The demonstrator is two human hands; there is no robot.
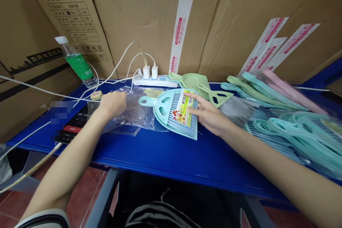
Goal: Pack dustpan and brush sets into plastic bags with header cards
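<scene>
Striped cloth (pixel 157 215) sits right below you, and past it your arms reach out over the blue bench (pixel 149 156). Your left hand (pixel 113 105) is curled down on a clear plastic bag (pixel 136 112), fingers out of sight, so I can't tell whether it's gripping or just pressing. Your right hand (pixel 207 114) is open, fingers spread across a teal dustpan (pixel 162 108) lying flat on the bench. A teal brush (pixel 181 124) is nested in it under a paper label (pixel 183 108), and the dustpan's handle lies over the bag.

Careful now: that slick bag could let the dustpan skate if you press on one side. A white cable (pixel 48 92) runs in just above your left wrist; snag it and you could tug the two chargers (pixel 146 72) out of the power strip (pixel 155 82). Knock the water bottle (pixel 77 62) and it could wet the strip. On your right, a careless elbow could send the heaped dustpans (pixel 301 139) sliding.

The count: one bag, one teal dustpan in front of you, one green dustpan (pixel 193 81), one green brush (pixel 215 96), one strip, two chargers, one bottle. The heap overlaps too much to count.
</scene>
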